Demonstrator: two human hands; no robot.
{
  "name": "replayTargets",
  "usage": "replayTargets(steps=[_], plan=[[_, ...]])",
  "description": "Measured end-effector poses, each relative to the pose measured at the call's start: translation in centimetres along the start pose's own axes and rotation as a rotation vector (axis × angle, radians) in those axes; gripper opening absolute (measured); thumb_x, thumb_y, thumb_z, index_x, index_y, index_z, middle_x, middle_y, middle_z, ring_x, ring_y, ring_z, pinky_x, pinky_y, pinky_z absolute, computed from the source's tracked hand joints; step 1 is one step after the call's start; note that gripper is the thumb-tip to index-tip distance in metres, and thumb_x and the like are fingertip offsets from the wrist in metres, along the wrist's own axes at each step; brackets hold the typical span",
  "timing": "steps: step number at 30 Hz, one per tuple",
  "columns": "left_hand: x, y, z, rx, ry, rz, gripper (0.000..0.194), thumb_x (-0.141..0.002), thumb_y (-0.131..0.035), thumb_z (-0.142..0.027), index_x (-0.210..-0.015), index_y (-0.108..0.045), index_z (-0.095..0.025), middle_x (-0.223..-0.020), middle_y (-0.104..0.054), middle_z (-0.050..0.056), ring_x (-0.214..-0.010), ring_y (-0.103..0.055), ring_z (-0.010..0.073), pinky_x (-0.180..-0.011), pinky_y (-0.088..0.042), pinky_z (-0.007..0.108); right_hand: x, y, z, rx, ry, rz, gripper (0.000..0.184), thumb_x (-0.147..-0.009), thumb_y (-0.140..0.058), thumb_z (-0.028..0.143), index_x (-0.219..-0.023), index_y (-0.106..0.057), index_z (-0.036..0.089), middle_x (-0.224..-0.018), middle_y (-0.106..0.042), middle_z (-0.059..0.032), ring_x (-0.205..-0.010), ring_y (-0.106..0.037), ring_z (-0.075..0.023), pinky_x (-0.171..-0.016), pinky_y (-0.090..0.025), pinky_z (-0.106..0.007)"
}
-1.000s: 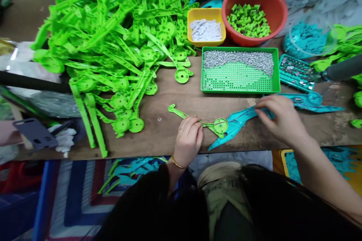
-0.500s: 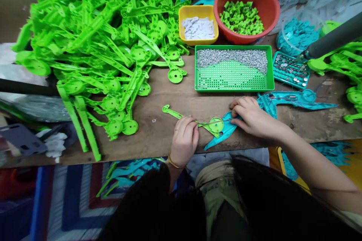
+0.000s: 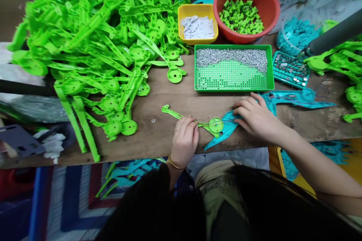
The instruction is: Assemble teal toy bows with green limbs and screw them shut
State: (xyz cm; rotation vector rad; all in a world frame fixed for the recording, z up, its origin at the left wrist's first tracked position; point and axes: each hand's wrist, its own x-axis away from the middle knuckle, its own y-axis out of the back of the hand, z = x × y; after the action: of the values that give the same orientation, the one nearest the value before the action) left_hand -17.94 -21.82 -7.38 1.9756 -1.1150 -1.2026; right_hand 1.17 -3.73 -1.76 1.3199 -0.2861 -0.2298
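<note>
A light-green plastic part with a long arm and a round disc (image 3: 216,125) lies on the table, joined to or lying over a blue pointed plastic part (image 3: 227,130). Thin dark wires (image 3: 207,123) run across the disc between my hands. My left hand (image 3: 185,137) is closed over the green arm, fingertips at the wires. My right hand (image 3: 256,118) bends over the blue part, thumb and fingers closed at the other end of the wires. Just beyond it rests another blue part (image 3: 296,99) with wires along it.
Green plastic parts (image 3: 93,45) form a big heap at left. Behind my hands stand a green tray of screws (image 3: 234,86), a yellow bowl (image 3: 198,38), a red bowl (image 3: 271,19) and a teal tray of small metal pieces (image 3: 291,69). A dark pole (image 3: 336,34) slants in from the right.
My right hand has shifted slightly right along the blue part, its fingers spread a little more. My left hand keeps its place. The view has moved very slightly.
</note>
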Motion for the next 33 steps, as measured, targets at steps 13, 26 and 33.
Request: replayTargets(steps=[13, 26, 33], plan=[[0.8, -1.0, -0.7, -0.020, 0.074, -0.040, 0.019, -0.089, -0.051, -0.011, -0.105, -0.060, -0.015, -0.108, -0.066, 0.012, -0.115, -0.060, 0.0243, -0.103, -0.049, 0.046, 0.0, 0.1, 1.6, -0.164, -0.085, 0.090, 0.025, -0.095, -0.046, 0.029, -0.087, -0.066, 0.019, -0.087, -0.061, -0.0072, -0.080, -0.053, -0.0183, -0.072, -0.041, -0.030], [0.1, 0.3, -1.3, 0.052, 0.099, -0.106, 0.016, -0.088, -0.054, -0.008, -0.102, -0.059, -0.015, -0.105, -0.063, 0.010, -0.113, -0.058, 0.0223, -0.100, -0.050, 0.043, -1.0, 1.4, 3.6, -0.215, 0.033, -0.034, 0.044, -0.088, -0.058, 0.043, -0.123, -0.054, 0.017, -0.117, -0.062, -0.0127, -0.108, -0.053, -0.0274, -0.093, -0.039, -0.042], [0.6, 0.6, -2.2, 0.039, 0.235, -0.173, 0.012, -0.088, -0.055, -0.014, -0.099, -0.061, -0.017, -0.099, -0.064, 0.009, -0.102, -0.058, 0.0218, -0.094, -0.048, 0.043, -4.7, -1.3, 8.0, -0.133, 0.070, -0.027, 0.026, -0.095, -0.043, 0.024, -0.110, -0.062, 0.016, -0.097, -0.070, -0.0090, -0.095, -0.059, -0.0236, -0.101, -0.031, -0.044]])
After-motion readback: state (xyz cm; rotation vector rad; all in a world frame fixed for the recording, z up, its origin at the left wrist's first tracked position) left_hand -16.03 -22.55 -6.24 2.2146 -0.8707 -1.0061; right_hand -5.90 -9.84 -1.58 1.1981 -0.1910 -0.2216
